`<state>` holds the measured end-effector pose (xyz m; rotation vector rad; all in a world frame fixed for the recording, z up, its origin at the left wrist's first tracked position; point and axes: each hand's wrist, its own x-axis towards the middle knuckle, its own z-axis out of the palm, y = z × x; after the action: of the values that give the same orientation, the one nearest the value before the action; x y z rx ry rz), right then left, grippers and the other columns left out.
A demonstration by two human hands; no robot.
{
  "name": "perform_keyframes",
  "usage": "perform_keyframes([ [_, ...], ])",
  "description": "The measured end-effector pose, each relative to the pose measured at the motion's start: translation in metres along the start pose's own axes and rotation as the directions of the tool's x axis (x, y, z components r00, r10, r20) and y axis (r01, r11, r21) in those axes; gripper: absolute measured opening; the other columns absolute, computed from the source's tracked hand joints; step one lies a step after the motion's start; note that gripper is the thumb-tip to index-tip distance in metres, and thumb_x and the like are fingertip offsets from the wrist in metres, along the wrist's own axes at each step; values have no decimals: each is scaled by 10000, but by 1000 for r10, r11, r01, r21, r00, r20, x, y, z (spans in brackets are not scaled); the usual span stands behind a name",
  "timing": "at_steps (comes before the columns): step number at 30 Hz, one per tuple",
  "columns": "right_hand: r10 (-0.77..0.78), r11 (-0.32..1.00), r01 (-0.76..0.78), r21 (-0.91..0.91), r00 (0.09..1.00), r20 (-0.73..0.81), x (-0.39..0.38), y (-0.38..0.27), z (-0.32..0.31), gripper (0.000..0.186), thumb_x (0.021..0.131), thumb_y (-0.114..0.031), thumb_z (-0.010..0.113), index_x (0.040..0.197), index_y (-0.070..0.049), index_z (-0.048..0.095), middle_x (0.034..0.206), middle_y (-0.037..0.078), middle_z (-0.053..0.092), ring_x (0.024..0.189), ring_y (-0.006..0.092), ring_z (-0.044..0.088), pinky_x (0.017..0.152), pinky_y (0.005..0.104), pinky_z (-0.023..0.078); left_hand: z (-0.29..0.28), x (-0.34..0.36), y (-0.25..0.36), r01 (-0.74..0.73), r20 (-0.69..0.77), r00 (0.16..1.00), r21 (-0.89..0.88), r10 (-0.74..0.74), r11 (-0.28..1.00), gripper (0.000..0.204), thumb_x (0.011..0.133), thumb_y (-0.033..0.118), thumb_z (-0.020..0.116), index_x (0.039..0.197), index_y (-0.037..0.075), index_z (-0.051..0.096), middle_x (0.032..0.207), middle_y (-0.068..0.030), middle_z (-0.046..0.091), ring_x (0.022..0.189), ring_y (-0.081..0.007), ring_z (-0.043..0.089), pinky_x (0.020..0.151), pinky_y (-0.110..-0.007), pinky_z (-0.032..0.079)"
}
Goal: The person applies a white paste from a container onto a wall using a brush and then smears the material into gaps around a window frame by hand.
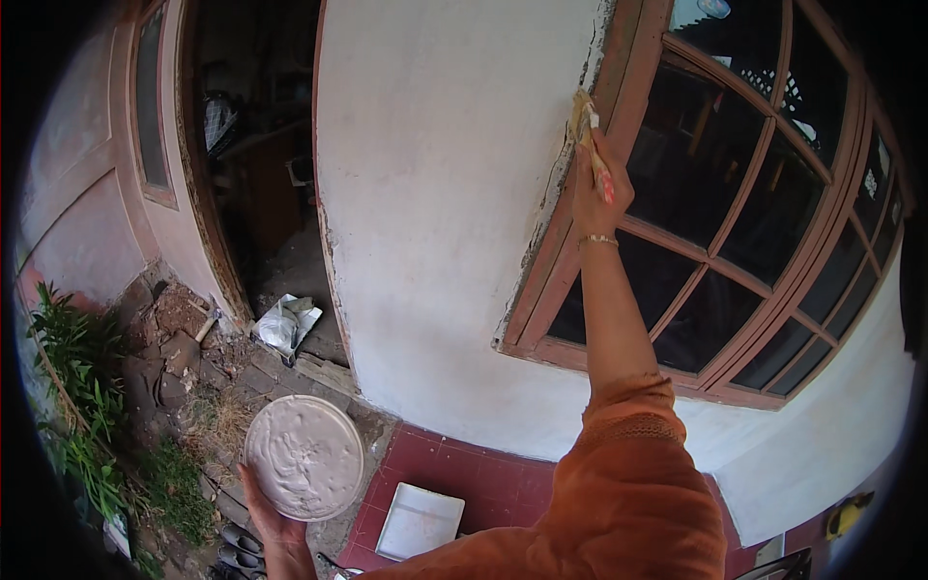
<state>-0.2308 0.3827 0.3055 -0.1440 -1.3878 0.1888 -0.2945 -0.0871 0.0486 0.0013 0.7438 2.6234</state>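
In my raised right hand (601, 188) is a paintbrush (584, 118) with a pale, paint-smeared head and a reddish handle end. Its bristles meet the white wall (435, 174) along the cracked edge beside the brown window frame (633, 97). Low on the left, my left hand (271, 507) grips a round tub (360, 435) from its near side, fingers partly hidden under it. Thick, pale pinkish-white paint (304, 454) fills the tub, its surface stirred into ridges.
A white tray (420, 522) rests on the red tiled floor (493, 483). The dark doorway (261, 174) has a silver bag (286, 324) at its sill. Green plants (87, 387), rubble and dark shoes (242, 549) lie at left. Window panes (691, 145) are close to my right arm.
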Motion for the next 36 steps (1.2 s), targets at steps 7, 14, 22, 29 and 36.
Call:
perform_keyframes([
  [7, 231, 973, -230, -24, 966, 113, -107, 34, -34, 242, 811, -49, 675, 1048, -15, 649, 986, 147, 662, 895, 181, 643, 782, 276, 495, -1, 5, -8, 37, 37, 999, 30, -38, 999, 584, 934, 480, 425, 1320, 41, 421, 1295, -111, 500, 1165, -269, 502, 1007, -423, 387],
  [14, 563, 778, -614, 130, 774, 288, -140, -32, -116, 381, 842, -120, 669, 1164, 49, 556, 1097, 133, 607, 948, 181, 612, 792, 290, 537, 11, 14, -17, 181, 65, 981, 22, -182, 983, 575, 945, 468, 407, 1331, 42, 407, 1321, -114, 484, 1195, -270, 484, 1018, -430, 379],
  [22, 343, 823, -550, 144, 681, 647, -109, -136, -152, 335, 769, 11, 687, 1092, 48, 603, 1074, 181, 627, 952, 225, 622, 818, 316, 528, 48, 17, -38, 281, 64, 956, 66, -285, 957, 613, 944, 500, 381, 1342, 34, 374, 1325, -141, 470, 1212, -284, 469, 1043, -452, 358],
  [29, -56, 867, -406, 288, 496, 867, -117, -184, -120, 210, 738, -8, 726, 938, 11, 663, 922, 123, 682, 777, 173, 649, 652, 264, 501, 55, 2, -46, 386, 201, 889, 156, -412, 909, 684, 921, 572, 355, 1370, 55, 337, 1346, -158, 437, 1223, -298, 457, 1015, -478, 384],
  [36, 105, 854, -516, 70, 303, 947, -100, -214, -102, 226, 827, -178, 663, 815, 47, 657, 630, 95, 624, 563, 114, 590, 512, 266, 442, 65, -14, -44, 363, 195, 901, 149, -387, 920, 691, 920, 566, 361, 1384, 58, 307, 1366, -158, 411, 1238, -300, 441, 1027, -478, 372],
])
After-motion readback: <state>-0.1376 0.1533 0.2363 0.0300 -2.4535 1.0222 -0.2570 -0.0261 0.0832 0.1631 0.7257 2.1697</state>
